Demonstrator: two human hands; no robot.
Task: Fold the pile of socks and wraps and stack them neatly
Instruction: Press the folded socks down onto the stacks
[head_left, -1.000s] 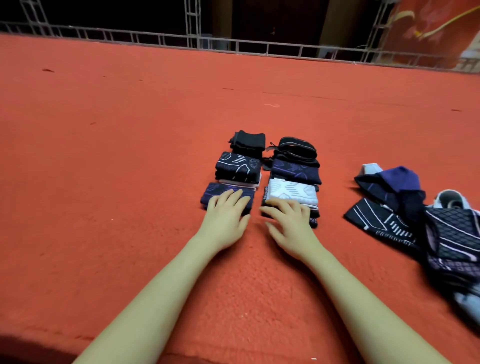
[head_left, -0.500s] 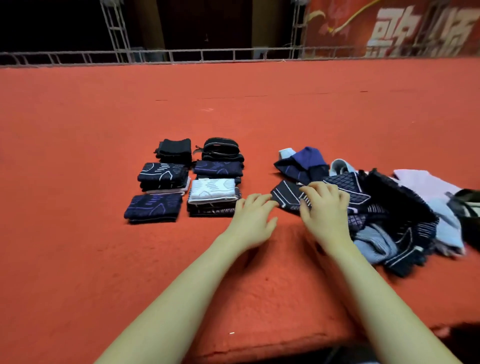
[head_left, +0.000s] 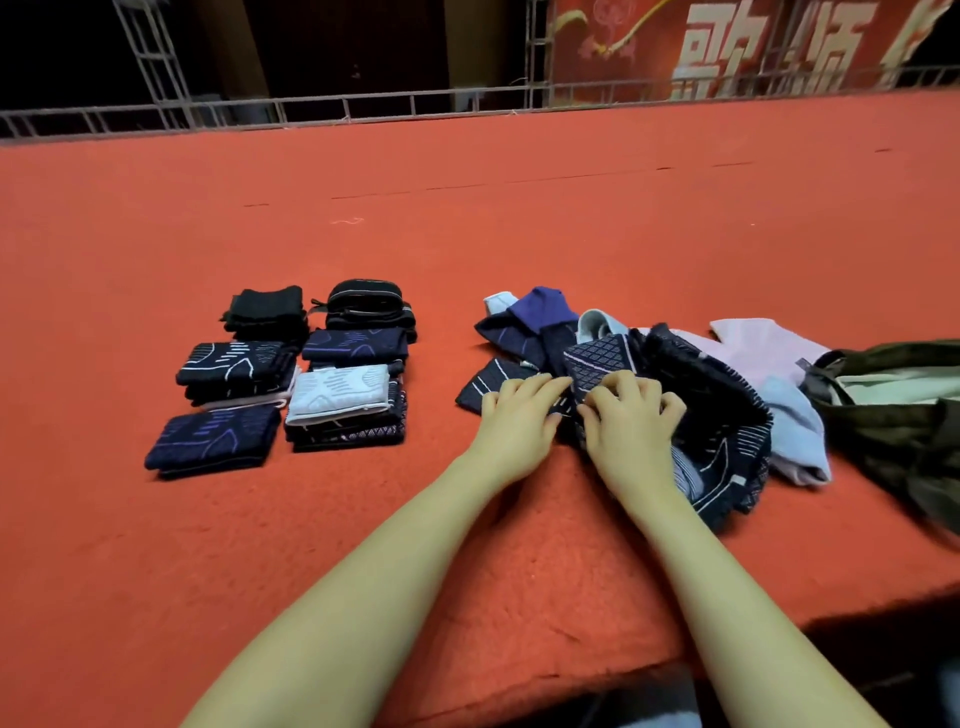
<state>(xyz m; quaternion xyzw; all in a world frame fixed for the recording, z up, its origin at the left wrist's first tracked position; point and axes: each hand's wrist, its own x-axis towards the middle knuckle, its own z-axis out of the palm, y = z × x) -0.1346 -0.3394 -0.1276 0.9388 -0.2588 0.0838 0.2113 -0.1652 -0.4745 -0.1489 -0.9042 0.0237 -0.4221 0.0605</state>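
both hands on the unfolded pile

the left hand (head_left: 514, 421) lies flat with straight fingers on a dark striped sock (head_left: 485, 387) at the near left edge of the loose pile (head_left: 691, 395); its grip is spread, pinching nothing. the right hand (head_left: 631, 421) sits just beside it on a dark diamond-patterned piece (head_left: 600, 358), fingers curled into the cloth; it seems to grip the fabric, though the fingertips are partly hidden. the pile rests on the red surface (head_left: 363, 519), with a pink piece (head_left: 763, 343) and a pale blue piece (head_left: 795, 431) at its right side. well apart to the left stand the folded stacks (head_left: 296, 374) in two rows. an olive bag (head_left: 904, 410) lies at the far right.
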